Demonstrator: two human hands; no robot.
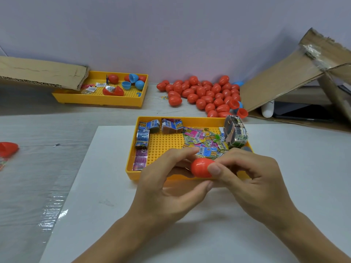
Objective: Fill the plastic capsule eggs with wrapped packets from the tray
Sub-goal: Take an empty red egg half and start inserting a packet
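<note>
A closed red capsule egg point(199, 167) is held between both hands just above the near edge of the yellow tray point(152, 119). My left hand point(171, 183) pinches its left end with thumb and fingers. My right hand point(252, 179) grips its right end, thumb on top. Loose wrapped packets point(205, 141) lie in the tray's right half, and bundled stacks of packets point(144, 135) line its left and far sides. One taped bundle point(235, 131) stands at the tray's right corner.
A pile of red eggs point(205, 94) lies behind the tray, with open red and blue halves point(237, 107) at its right. A second yellow tray point(98, 100) with egg halves sits at the far left under cardboard point(41, 73). A cardboard box point(296, 78) stands right. A red half point(8, 149) lies left.
</note>
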